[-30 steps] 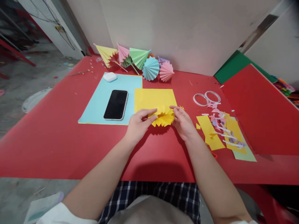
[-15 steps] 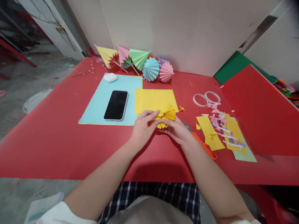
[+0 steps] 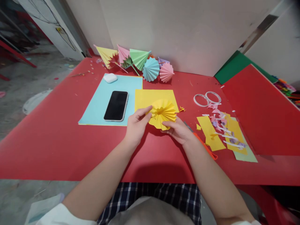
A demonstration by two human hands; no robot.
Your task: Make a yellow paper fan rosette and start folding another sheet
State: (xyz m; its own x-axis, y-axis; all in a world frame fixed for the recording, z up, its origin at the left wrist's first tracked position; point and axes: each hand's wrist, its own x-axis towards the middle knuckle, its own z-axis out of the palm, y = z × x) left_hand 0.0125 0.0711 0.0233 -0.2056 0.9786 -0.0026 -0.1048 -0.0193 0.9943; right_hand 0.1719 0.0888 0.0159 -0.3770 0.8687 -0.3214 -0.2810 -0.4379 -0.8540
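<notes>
A pleated yellow paper fan (image 3: 162, 116), spread into a nearly round rosette, is held up between both hands above the table. My left hand (image 3: 137, 124) pinches its left edge with thumb and fingers. At its lower right rim, my right hand (image 3: 178, 129) grips it, the thumb on top and the fingers underneath. Behind it lies a flat yellow paper sheet (image 3: 145, 95), partly covered by the rosette. Partly hidden by my right forearm is a tool with orange handles (image 3: 212, 153), probably scissors.
On a light blue sheet (image 3: 93, 107) lie a black phone (image 3: 116, 105) and a white case (image 3: 110, 78). Small paper umbrellas (image 3: 151, 69) stand along the wall. To the right are two tape rolls (image 3: 213, 97), a yellow strip (image 3: 209, 132), paper scraps and a red board (image 3: 262, 115).
The yellow paper has opened out from a bunched shape into a wide, round fan. My left hand has moved a little to the left with its edge.
</notes>
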